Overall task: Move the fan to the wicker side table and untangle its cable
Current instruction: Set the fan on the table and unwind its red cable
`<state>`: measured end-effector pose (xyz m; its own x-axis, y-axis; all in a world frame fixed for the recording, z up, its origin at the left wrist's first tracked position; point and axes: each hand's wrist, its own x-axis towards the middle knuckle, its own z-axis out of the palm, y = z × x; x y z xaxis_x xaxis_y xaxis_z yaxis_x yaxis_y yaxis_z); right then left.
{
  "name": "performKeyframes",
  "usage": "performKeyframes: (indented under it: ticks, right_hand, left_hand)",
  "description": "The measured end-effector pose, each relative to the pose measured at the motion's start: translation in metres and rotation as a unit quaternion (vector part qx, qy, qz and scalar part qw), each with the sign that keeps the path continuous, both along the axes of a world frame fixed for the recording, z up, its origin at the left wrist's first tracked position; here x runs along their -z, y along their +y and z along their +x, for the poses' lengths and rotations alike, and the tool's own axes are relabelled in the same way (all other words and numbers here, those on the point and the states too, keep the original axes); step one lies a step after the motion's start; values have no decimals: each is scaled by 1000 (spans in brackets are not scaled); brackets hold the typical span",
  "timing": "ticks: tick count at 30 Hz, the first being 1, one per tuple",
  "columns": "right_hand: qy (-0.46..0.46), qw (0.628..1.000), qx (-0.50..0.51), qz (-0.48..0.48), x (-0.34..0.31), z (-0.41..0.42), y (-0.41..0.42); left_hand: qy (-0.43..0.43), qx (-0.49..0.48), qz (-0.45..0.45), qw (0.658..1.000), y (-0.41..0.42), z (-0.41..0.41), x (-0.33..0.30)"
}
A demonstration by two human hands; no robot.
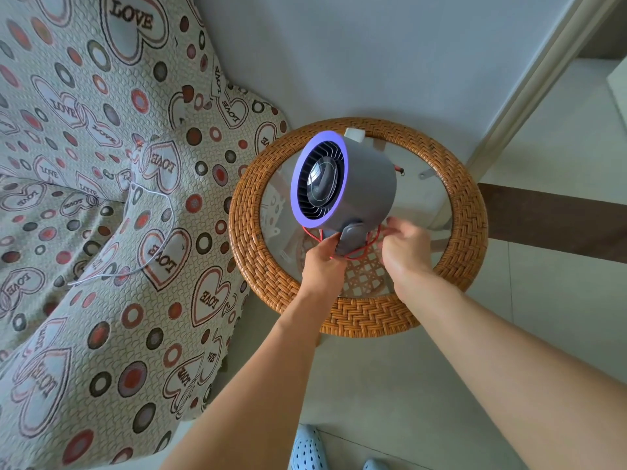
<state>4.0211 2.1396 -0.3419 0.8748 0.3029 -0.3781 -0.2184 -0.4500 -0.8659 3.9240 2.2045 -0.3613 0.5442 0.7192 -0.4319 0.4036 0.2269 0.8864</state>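
The fan (342, 179) sits on the wicker side table (468, 212) — left hand (320, 266) pinching its red cable (356, 254), right hand (405, 247) closed on another loop. Tugging could topple it.

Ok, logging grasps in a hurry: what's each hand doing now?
Left hand: closed on the red cable at the fan base.
Right hand: closed on the red cable too.

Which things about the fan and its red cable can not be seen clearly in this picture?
- Head view: whether the fan stands on the wicker side table; both hands cover its base.
- How the red cable is tangled: left hand and right hand hide most of it.
- The right hand's fingers: motion blur.
- The fan's back: turned away.
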Motion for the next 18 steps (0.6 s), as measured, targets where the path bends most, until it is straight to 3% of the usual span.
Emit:
performKeyframes:
  ticks: [18]
  right_hand:
    - [-24,999,-5,-26,-13,43,-14]
  left_hand:
    - [-19,-225,-47,973,40,-16,-19]
